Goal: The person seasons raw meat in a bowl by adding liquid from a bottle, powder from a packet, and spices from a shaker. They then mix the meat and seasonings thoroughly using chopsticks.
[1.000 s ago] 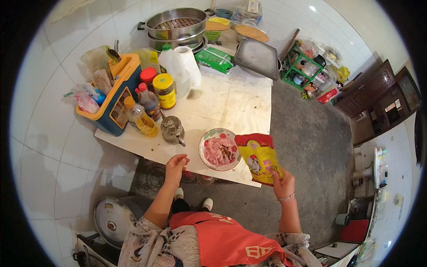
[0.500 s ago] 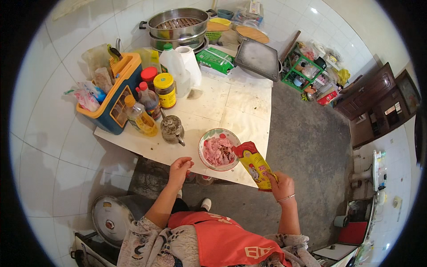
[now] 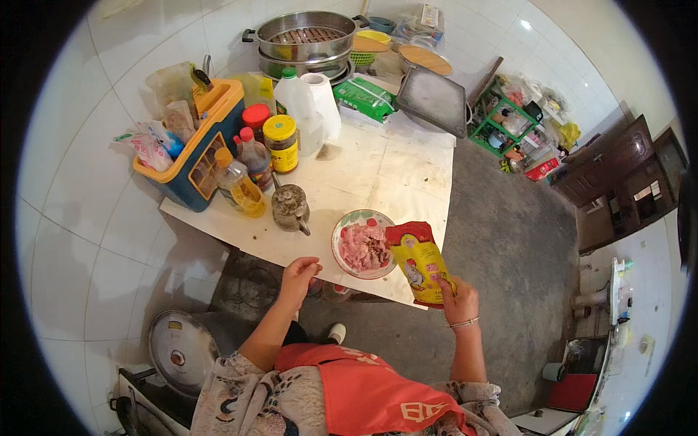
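Note:
A white bowl [image 3: 337, 249] with a patterned rim stands near the front edge of the table. Pale pink sliced meat [image 3: 358, 247] fills it, with a dark brown seasoning patch on the right side. My right hand [image 3: 460, 301] grips the lower end of a yellow and red seasoning packet [image 3: 422, 265]. The packet's red top leans over the bowl's right rim. Left of the bowl, my left hand [image 3: 299, 277] hovers by the table edge, its fingers curled together and nothing visible in them. A metal oil pot [image 3: 290, 208] with a spout sits beyond that hand.
Sauce bottles and jars [image 3: 281, 143] crowd beside an orange and blue caddy [image 3: 190, 171] at the left. A steamer [image 3: 304, 43], a green packet [image 3: 365, 98] and a dark square pan [image 3: 432, 100] line the back. A lidded pot [image 3: 177, 356] stands lower left.
The packet has turned a little more upright in my right hand, still over the bowl's right rim. My left hand stays curled beside the bowl. The whole view has shifted slightly.

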A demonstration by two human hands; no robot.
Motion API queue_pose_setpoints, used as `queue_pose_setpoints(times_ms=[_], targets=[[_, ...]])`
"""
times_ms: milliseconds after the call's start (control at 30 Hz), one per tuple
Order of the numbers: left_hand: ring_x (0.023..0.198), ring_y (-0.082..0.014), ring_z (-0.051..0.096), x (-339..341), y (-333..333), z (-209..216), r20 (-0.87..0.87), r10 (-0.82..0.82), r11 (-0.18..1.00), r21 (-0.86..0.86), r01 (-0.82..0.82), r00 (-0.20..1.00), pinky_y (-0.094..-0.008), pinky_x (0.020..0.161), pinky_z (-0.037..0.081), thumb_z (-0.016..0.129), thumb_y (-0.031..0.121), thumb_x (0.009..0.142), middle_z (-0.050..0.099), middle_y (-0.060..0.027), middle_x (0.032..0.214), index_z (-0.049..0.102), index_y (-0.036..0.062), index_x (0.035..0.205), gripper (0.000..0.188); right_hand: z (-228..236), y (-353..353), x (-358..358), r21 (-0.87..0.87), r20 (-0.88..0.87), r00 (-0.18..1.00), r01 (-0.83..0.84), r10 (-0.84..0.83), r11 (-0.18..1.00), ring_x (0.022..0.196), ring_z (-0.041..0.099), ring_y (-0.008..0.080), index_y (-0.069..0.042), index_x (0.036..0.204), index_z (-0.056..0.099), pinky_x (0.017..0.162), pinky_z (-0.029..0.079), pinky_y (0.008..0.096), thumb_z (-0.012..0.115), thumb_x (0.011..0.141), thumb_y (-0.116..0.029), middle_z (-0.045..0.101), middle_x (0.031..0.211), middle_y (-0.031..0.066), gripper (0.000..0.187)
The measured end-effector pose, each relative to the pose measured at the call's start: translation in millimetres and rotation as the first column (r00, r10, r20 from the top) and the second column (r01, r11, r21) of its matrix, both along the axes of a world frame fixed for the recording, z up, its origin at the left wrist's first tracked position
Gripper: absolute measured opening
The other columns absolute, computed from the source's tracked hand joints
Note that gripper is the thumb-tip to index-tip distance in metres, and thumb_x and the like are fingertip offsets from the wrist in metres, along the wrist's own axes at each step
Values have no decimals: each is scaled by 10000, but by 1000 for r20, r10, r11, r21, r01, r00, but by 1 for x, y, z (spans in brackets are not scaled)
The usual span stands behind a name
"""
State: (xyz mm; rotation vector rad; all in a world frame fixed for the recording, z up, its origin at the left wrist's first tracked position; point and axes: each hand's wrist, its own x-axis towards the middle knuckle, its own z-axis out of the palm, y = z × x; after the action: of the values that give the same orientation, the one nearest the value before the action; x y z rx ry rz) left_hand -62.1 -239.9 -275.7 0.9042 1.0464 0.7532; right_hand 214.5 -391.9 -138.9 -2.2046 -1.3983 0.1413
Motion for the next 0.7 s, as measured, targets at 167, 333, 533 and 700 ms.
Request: queue_pose_setpoints(times_ms=[167, 333, 533, 700], targets=[[830, -109, 557, 1, -1, -1, 17, -15, 1000, -22, 16, 1000, -227, 689, 439, 509, 146, 872, 607, -44, 918, 561, 43, 1044, 207, -8, -11, 11, 2, 15, 1000, -2, 2, 1000, 576, 577, 323, -4, 772, 591, 506, 436, 368, 591, 806, -199, 577, 646, 179, 198], [831, -102, 549, 17, -1, 18, -25, -132, 991, -15, 132, 991, -228, 674, 442, 519, 141, 865, 609, -35, 920, 563, 48, 1048, 210, -7, -17, 9, 15, -58, 998, 27, -26, 1000, 572, 572, 323, -5, 752, 590, 505, 432, 369, 593, 805, -203, 570, 635, 178, 205], [862, -96, 535, 58, -14, 36, -28, -393, 919, 33, 394, 919, -233, 692, 446, 551, 150, 849, 599, -34, 964, 538, 47, 1102, 274, -10, -16, 5, 108, -131, 991, 22, -8, 994, 558, 565, 303, 9, 768, 586, 502, 425, 345, 585, 812, -180, 566, 631, 179, 193], [917, -133, 524, 92, -30, 33, -78, -521, 804, 291, 519, 850, -281, 787, 448, 562, 162, 845, 553, -71, 1074, 450, 53, 1222, 408, -32, -19, 4, 282, -263, 965, 83, -6, 956, 560, 550, 187, 25, 815, 587, 518, 412, 291, 554, 846, -199, 577, 649, 149, 228]])
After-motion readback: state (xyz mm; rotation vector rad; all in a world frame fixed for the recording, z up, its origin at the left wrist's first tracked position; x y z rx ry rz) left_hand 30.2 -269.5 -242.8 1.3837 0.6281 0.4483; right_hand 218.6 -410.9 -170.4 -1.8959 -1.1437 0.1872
